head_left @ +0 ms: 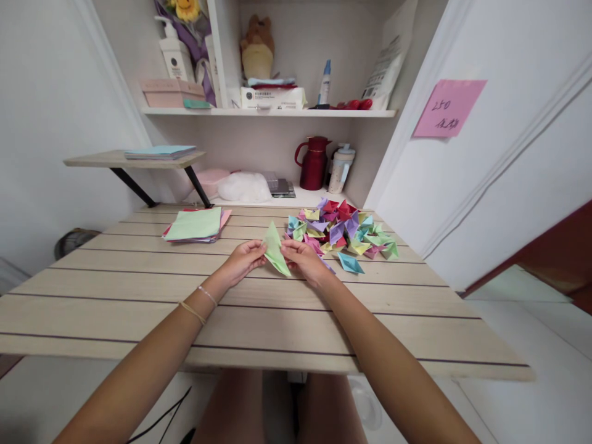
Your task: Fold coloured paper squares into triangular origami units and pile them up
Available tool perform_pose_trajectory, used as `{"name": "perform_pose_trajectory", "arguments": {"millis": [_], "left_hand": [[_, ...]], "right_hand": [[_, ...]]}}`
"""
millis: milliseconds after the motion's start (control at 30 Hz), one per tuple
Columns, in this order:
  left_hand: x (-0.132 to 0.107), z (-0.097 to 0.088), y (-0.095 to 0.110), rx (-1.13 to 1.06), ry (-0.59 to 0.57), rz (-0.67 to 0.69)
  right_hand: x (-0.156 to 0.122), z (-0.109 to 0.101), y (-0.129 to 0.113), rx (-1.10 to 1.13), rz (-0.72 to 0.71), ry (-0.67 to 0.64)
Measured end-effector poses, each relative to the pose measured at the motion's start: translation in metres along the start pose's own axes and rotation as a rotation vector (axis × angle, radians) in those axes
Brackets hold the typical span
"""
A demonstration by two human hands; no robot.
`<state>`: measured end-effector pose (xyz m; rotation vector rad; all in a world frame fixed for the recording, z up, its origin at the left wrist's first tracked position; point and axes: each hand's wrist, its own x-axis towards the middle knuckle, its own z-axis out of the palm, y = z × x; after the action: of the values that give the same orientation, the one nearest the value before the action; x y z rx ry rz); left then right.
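A folded light green paper (pixel 276 250) is held upright over the middle of the table, its upper end coming to a point. My left hand (pixel 244 261) pinches its left side between thumb and fingers. On the opposite side, my right hand (pixel 305 259) grips the same paper, thumb toward me. Just beyond my right hand lies a heap of folded paper boats (pixel 345 228) in red, purple, yellow, blue, green and pink. One blue paper boat (pixel 350 263) sits at the near edge of that heap.
A stack of coloured paper sheets (pixel 194 224), green on top, lies at the table's left. Behind it a small raised shelf (pixel 92 159) bears blue sheets (pixel 160 152). At the back stand a red jug (pixel 315 163) and a pale tumbler (pixel 341 169), near a white plastic bag (pixel 245 187).
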<state>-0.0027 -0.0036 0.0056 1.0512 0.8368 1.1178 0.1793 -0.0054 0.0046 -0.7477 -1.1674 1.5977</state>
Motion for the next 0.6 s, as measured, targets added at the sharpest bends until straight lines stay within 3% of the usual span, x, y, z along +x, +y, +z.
{"name": "perform_pose_trajectory", "arguments": {"millis": [600], "left_hand": [[-0.0014,0.0013,0.001,-0.002,0.002,-0.004]], "right_hand": [[-0.0009,-0.0002,-0.0008,-0.015,0.039,-0.029]]}}
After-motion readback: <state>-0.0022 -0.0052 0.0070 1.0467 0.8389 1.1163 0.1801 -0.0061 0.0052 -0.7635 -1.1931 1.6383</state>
